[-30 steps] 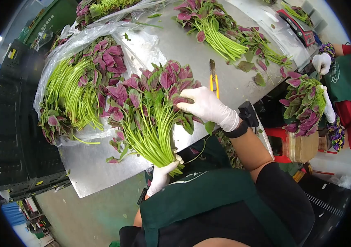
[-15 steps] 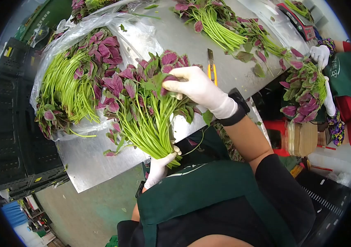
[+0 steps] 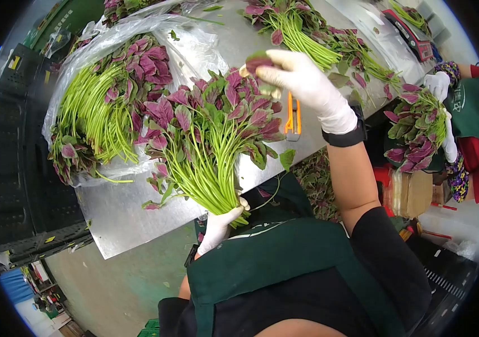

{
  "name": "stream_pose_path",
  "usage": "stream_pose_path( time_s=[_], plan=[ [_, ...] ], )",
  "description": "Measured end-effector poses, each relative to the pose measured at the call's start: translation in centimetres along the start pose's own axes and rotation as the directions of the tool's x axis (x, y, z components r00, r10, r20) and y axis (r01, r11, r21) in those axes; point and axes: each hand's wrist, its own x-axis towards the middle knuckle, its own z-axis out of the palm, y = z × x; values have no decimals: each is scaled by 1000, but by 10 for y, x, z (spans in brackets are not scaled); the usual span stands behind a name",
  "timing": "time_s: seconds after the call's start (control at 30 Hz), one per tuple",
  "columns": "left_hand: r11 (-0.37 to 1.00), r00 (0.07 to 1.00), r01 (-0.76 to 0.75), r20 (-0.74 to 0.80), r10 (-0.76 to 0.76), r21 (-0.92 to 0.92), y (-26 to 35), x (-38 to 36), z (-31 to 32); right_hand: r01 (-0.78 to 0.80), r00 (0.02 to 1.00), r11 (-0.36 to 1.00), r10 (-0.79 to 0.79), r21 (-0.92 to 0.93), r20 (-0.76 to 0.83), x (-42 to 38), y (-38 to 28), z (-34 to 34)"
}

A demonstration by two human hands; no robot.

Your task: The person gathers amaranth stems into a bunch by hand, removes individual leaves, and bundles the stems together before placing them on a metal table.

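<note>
A bunch of leafy greens [image 3: 203,168] with purple and green leaves fans out over the front edge of the metal table [image 3: 119,222]. My left hand [image 3: 222,224], in a white glove, is closed around the lower ends of its stems. Above and right of the leaves, my gloved right hand [image 3: 301,78] pinches a loose purple-green leaf [image 3: 259,64], apart from the bunch. An orange-handled cutter [image 3: 293,119] lies on the table below my right wrist. At the left a large pile of the same greens [image 3: 96,112] rests in a clear plastic bag [image 3: 194,42].
More greens [image 3: 304,42] lie at the back of the table, beside a red scale [image 3: 411,36]. At the right a co-worker's gloved hands [image 3: 437,85] hold another bunch [image 3: 416,129]. Black crates [image 3: 23,151] stand along the left. Cardboard [image 3: 413,194] sits beyond the table's right edge.
My right hand has moved up and right, away from the bunch, carrying a leaf. My left hand still grips the stems. More of the bunch's leaves show now.
</note>
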Motion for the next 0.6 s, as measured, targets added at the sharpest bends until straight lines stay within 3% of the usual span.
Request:
stream_pose_path(
  time_s=[0.07,0.13,0.27,0.3,0.33,0.4,0.47,0.6],
  plan=[
    [1000,1000,3,-12,-3,-26,-2,0,0,-73,993,991,82,-109,84,-7,3,6],
    [999,1000,9,-15,-9,-38,-3,0,-1,-39,996,975,55,-220,65,-15,15,14],
    [999,1000,17,-7,-17,-46,-2,0,-2,99,993,971,-82,-217,86,-39,52,26],
    [999,1000,20,-5,-20,-51,-1,0,-1,-7,996,979,24,-205,84,-48,52,31],
    [999,1000,15,-11,-15,-39,1,0,0,59,996,945,-35,-322,79,-55,56,37],
    [1000,1000,10,-17,-10,-14,4,-1,4,12,996,856,35,-517,82,-71,55,50],
    [999,999,22,-33,-23,-35,4,-2,6,-6,998,803,47,-596,52,-80,61,64],
    [998,998,26,-49,-29,-60,2,-2,5,43,995,879,6,-475,102,-87,64,75]
  ],
)
